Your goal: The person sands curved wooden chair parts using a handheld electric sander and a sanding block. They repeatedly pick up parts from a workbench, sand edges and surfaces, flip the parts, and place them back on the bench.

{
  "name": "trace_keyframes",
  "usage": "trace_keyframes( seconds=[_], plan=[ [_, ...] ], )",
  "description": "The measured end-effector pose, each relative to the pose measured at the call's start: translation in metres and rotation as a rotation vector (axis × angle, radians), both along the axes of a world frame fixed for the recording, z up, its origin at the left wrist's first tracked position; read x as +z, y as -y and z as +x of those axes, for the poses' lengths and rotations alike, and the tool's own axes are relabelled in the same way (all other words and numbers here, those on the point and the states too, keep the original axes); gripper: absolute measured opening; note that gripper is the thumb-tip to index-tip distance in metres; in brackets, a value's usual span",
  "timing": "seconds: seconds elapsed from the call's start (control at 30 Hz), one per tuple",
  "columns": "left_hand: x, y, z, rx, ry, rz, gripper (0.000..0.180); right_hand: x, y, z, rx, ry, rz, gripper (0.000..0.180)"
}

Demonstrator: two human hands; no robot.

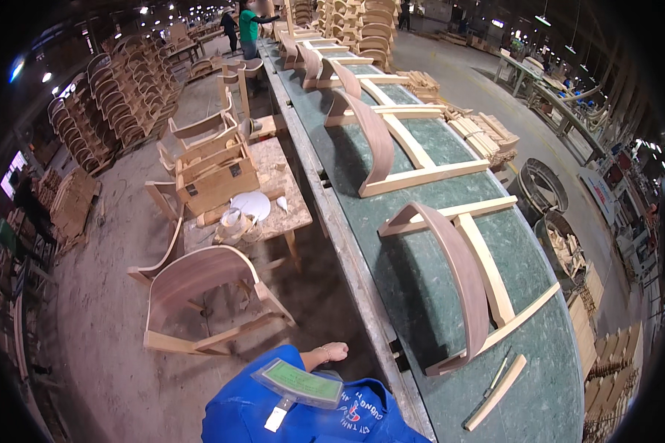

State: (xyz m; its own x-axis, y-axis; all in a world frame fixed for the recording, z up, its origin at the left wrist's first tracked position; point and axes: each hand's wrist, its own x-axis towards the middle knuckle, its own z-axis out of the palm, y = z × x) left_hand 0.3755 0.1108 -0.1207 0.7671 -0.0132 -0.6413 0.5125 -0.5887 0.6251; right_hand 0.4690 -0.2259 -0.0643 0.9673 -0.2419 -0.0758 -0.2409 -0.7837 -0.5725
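Note:
My left hand (335, 351) hangs in front of my blue shirt, over the shadowed gap beside the long green-topped table (391, 288). Its fingers are curled closed, and nothing shows in them. My right hand is out of the picture. Nearest on the tabletop rests a chair frame (462, 277), a curved brown backrest joined to pale wooden legs and a crosspiece. In front of it lie a loose pale wooden strip (496, 393) and a thin stick-like tool (499, 369). To the left of my hand, a curved chair frame (207, 284) stands on the floor.
More chair frames (380, 140) line the table away from me. A low bench (288, 199) at left carries a wooden box (213, 173) and a white round lid (251, 205). Bins (565, 247) and wood stacks stand at right. A person in green (250, 26) is at the far end.

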Motion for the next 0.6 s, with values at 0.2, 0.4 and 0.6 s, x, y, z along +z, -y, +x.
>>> trace_keyframes(
  seconds=[0.2,0.4,0.6],
  plan=[
    [0.006,0.008,-0.007,-0.104,0.003,0.003,0.046,-0.006,-0.003,-0.001,0.004,-0.003,0.049,0.050],
    [0.016,-0.022,-0.024,0.006,-0.133,0.134,0.033,-0.009,0.003,-0.004,-0.015,-0.018,0.078,0.043],
    [-0.002,-0.035,-0.037,0.058,-0.204,0.136,0.033,-0.016,0.007,-0.007,-0.021,-0.036,0.135,0.036]
  ],
)
